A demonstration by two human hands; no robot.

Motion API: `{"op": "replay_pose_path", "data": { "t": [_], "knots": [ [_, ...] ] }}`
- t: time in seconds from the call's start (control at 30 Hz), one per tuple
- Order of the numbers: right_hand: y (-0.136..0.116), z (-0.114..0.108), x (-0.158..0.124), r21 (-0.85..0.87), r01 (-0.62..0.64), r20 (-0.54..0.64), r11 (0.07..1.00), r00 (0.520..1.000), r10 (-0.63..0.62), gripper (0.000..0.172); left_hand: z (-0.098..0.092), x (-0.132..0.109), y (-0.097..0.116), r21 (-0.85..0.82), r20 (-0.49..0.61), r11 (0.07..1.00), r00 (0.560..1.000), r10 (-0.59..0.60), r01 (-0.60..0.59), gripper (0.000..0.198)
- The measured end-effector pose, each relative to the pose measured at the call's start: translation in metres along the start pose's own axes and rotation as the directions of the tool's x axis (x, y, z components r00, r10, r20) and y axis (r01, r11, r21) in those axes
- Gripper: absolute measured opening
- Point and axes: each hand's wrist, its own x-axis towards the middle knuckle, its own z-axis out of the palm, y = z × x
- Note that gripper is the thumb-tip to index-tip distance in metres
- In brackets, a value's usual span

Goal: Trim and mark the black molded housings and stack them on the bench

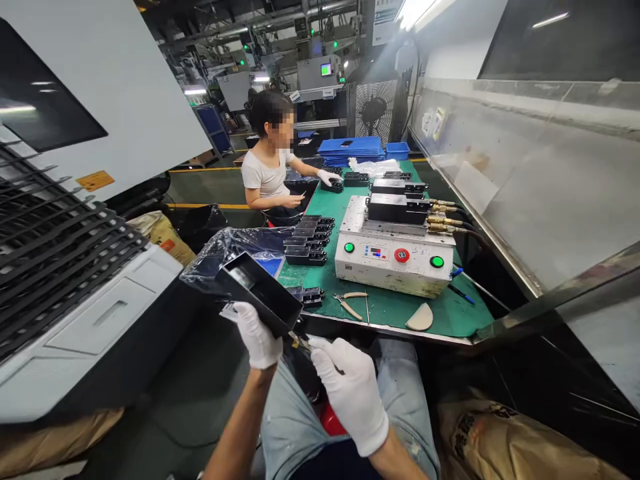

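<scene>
The orange label (95, 180) on the white machine (100, 320) and the sticker on the green-buttoned press unit (395, 260) are too small to read. The gloved left hand (257, 335) grips the lower end of a black open-top housing (260, 293), held just off the counter's (450, 320) near edge. The gloved right hand (350, 393), closed, is just beside it, around a small metal-tipped tool (301, 343), mostly hidden, type unclear.
</scene>
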Motion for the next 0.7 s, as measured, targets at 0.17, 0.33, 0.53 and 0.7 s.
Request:
{"op": "replay_pose_path", "data": {
  "t": [0.17,0.33,0.53,0.7],
  "knots": [
    [-0.014,0.002,-0.013,-0.07,-0.011,-0.015,0.997,1.0,0.01,0.028,0.008,-0.038,0.021,-0.234,-0.114,0.97,0.988,-0.101,0.072,0.078],
    [-0.016,-0.002,-0.02,-0.071,-0.022,0.0,0.997,1.0,0.022,0.031,0.009,-0.045,0.024,-0.141,-0.012,0.989,0.999,-0.035,0.033,0.077],
    [-0.019,-0.005,-0.026,-0.115,-0.022,-0.006,0.993,1.0,0.021,0.044,0.014,-0.057,0.033,-0.299,-0.069,0.953,0.994,-0.08,0.056,0.081],
    [-0.006,-0.005,-0.027,-0.151,-0.042,-0.013,0.988,0.999,0.04,0.042,0.017,-0.068,0.044,-0.396,-0.179,0.916,0.972,-0.15,0.068,0.074]
  ]
}}
